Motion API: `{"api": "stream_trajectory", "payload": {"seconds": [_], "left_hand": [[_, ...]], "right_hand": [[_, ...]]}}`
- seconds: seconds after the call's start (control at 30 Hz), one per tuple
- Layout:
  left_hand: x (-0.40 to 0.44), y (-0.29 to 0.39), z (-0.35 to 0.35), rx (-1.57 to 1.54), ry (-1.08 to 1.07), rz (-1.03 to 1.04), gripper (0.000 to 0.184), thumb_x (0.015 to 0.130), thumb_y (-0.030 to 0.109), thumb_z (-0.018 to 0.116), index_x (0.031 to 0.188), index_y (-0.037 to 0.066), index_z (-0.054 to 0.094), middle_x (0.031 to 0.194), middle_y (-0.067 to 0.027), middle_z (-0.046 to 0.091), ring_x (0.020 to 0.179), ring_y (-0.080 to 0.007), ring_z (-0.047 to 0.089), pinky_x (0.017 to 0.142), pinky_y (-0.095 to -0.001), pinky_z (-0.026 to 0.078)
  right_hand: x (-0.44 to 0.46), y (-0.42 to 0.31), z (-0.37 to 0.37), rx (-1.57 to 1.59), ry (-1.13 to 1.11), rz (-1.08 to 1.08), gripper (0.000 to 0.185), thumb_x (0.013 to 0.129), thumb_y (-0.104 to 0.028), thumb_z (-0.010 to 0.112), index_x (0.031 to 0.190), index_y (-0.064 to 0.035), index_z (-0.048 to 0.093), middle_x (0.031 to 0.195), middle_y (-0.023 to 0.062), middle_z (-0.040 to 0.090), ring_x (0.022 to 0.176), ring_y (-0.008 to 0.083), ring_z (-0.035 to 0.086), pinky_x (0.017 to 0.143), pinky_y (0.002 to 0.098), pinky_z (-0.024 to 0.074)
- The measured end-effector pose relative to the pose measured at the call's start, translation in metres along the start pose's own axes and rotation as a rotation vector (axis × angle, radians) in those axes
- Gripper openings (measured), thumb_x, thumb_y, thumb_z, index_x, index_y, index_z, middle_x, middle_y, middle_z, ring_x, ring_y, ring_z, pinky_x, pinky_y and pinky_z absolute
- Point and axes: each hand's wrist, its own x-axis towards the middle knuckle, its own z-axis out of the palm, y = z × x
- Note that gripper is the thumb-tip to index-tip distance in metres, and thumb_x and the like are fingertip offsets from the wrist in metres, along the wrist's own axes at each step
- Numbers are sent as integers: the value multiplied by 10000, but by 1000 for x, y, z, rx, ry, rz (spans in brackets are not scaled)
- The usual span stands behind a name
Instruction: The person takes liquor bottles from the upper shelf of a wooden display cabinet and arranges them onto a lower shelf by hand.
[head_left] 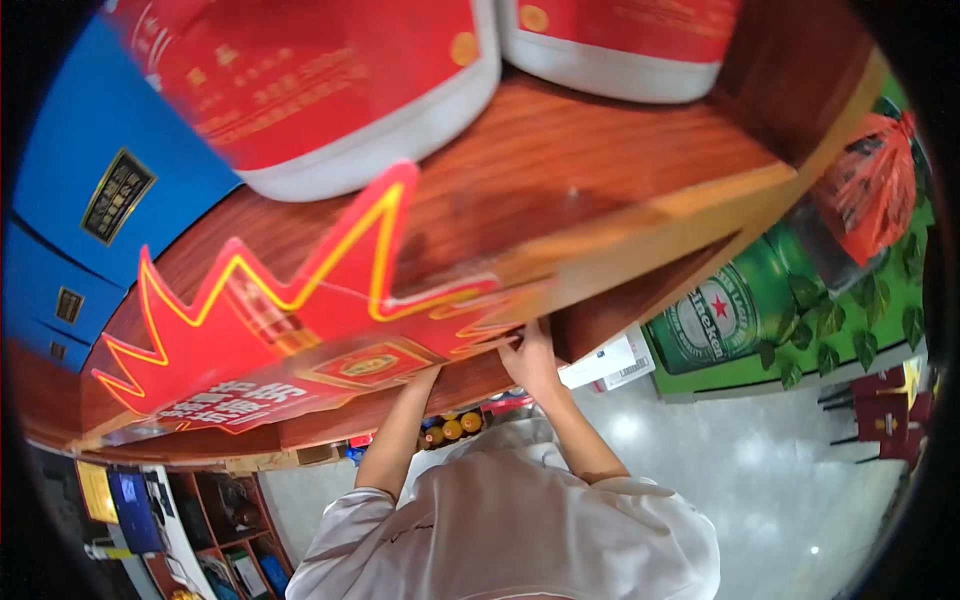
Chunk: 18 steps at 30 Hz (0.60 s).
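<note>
Sign point(250, 345): red, spiky, yellow-lined, along the front edge of the shelf point(560, 140); it is the thing nearest my hands.
Right hand point(532, 358): up at the sign's right end, below the shelf's front edge, fingers partly hidden; I cannot tell whether they are closed on anything.
Left hand: behind the sign's lower edge, with only the wrist and forearm point(393, 438) showing; apart or clamped, I cannot tell.
Jugs point(320, 80): two, red and white, standing on the shelf above my reach, neither near my fingers.
White box point(622, 362): beyond my right forearm, apart from it.
Reach: both arms are raised, hands well apart; I judge this a two-handed reach at the sign or just behind it.
Next move: from here, it calls for an even touch on both sides, since the sign looks thin enough to bend.
</note>
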Motion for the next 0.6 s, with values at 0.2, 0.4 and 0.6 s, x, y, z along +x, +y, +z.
{"api": "stream_trajectory", "payload": {"seconds": [0.2, 0.4, 0.6], "left_hand": [[-7, -45, 24, -29, 1, 46, 563, 896, 100, 745, 1382, -80, 525, 1093, -205, 721, 969, -208, 693, 848, -334, 536], [-1, -51, 37, -98, 39, 6, 585, 906, 84, 737, 1402, -99, 486, 1103, -174, 709, 908, -171, 665, 821, -305, 538], [-2, -56, 38, -53, 35, 122, 560, 907, 133, 750, 1375, -81, 530, 1123, -198, 703, 930, -195, 670, 825, -327, 538]], "right_hand": [[40, 29, 22, -82, 150, -147, 254, 872, -81, 684, 1072, -67, 527, 1024, 179, 547, 903, 403, 582, 788, 479, 497], [54, 26, 27, -202, 253, -193, 200, 896, -129, 688, 1014, -79, 534, 1039, 180, 554, 927, 437, 581, 769, 499, 493], [57, 33, 31, -232, 230, -155, 196, 911, -188, 695, 989, -75, 556, 1020, 175, 593, 917, 441, 609, 749, 511, 499]]}}
